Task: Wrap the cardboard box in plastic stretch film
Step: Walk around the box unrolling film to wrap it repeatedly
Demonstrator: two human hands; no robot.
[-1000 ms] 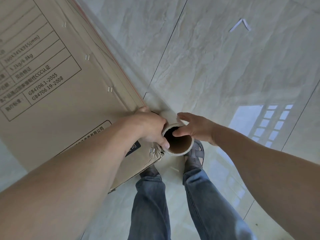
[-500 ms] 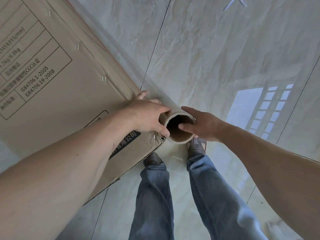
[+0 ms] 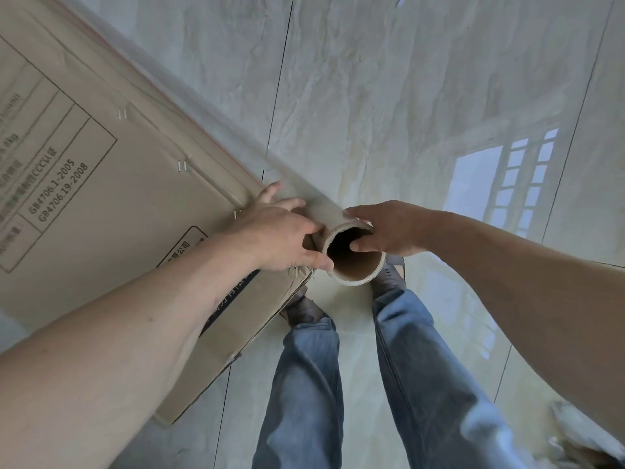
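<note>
A tall brown cardboard box with printed black labels stands on the pale marbled tile floor. At its near corner, the left hand wraps fingers and thumb around the film-wound cardboard-core stretch film roll, while the right hand grips the tube's open rim, thumb hooked inside.

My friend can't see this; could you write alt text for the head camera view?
Two hands hold a stretch film roll against a cardboard box: left hand grips its side, right hand pinches its tube rim. Below, jeans and tiled floor.
</note>
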